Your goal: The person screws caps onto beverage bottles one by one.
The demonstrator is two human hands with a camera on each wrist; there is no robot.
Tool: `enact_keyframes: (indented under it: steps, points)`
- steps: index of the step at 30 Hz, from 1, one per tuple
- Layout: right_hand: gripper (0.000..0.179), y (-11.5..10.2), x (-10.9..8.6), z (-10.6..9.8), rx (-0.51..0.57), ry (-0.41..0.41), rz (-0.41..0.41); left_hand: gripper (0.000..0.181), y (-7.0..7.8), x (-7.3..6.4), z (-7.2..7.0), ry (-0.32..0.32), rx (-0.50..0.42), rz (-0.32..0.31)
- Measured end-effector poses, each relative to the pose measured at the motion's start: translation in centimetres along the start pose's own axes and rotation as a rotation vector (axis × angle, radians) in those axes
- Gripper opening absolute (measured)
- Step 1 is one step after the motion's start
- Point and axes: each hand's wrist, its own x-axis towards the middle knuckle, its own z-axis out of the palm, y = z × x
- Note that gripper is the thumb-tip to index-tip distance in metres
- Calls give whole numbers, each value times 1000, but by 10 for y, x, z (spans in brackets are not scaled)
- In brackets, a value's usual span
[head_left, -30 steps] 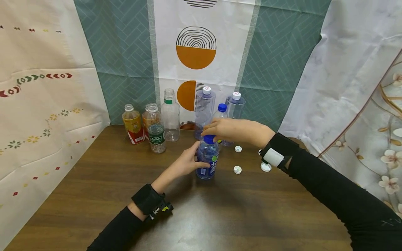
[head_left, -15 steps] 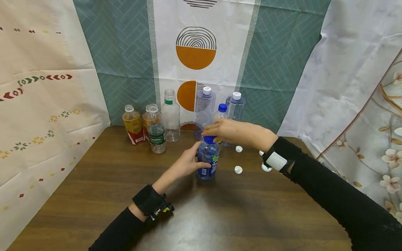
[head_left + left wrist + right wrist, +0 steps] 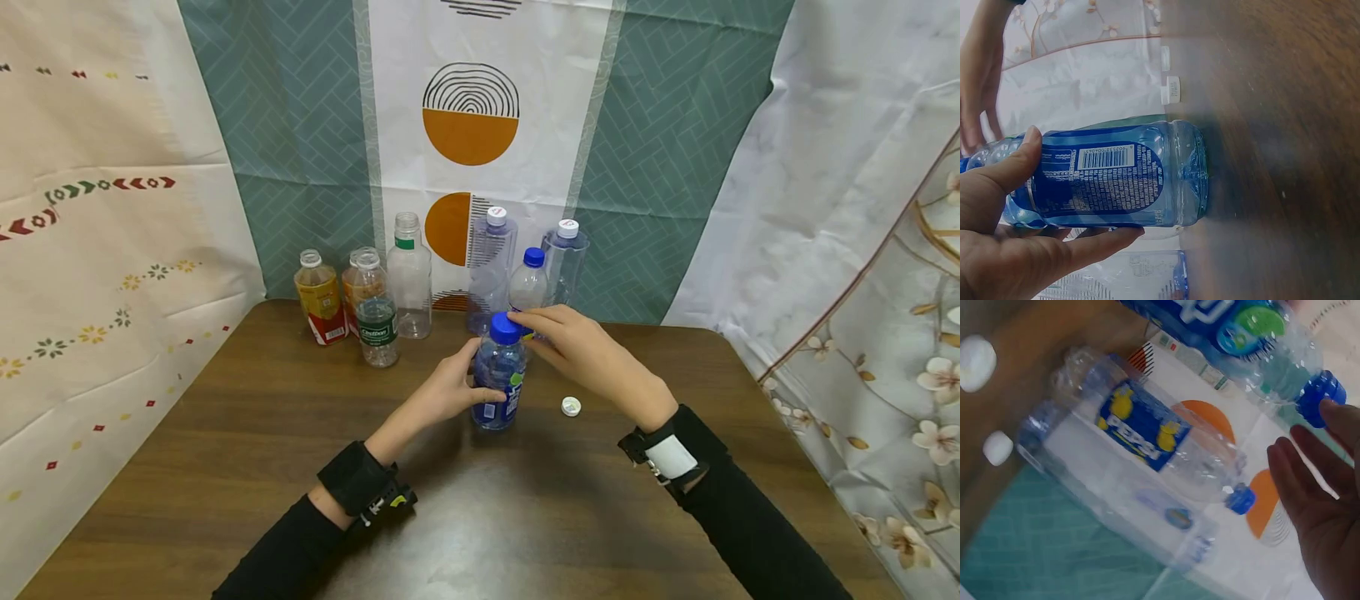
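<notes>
Moved: the bare right hand (image 3: 585, 350) has dropped from over the cap to its right side, its wrist nearer the near edge; the held bottle has stayed put.
Table: dark brown wood-grain table (image 3: 225, 467), backed by hanging cloth beyond its far edge.
Far-edge bottles: two tall clear plastic bottles with white caps (image 3: 489, 267) flank a smaller clear plastic Pepsi bottle with a blue cap (image 3: 527, 287); all upright, probably pushed back for working room.
Far-left corner bottles: four upright, uncapped, including a tall clear bottle with a green neck band (image 3: 410, 287), seemingly grouped apart from the capped ones.
Held bottle: blue-labelled clear plastic bottle (image 3: 495, 367), upright mid-table, nearer the far edge.
Left hand: bare left hand (image 3: 446, 387), thumb and fingers wrapped round the bottle's sides, likely steadying it against turning.
Right hand: fingers loosely extended, gripping nothing; whether the thumb touches the cap, I cannot tell.
Blue cap: round blue plastic cap (image 3: 506, 328), seated on the held bottle.
Loose cap: small white plastic cap (image 3: 571, 406), lying towards the right edge from the bottle.
</notes>
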Motion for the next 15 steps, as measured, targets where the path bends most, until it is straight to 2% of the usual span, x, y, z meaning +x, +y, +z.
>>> enact_keyframes:
  steps: [5,10,15]
  points:
    - [47,8,-27,20,-29,31,122,84,0,2,1,16,22,-5]
    - [41,19,-54,48,-53,0,175,85,0,1,1,14,36,-36]
    - [38,24,-71,75,-30,-17,218,84,0,0,2,16,26,-46]
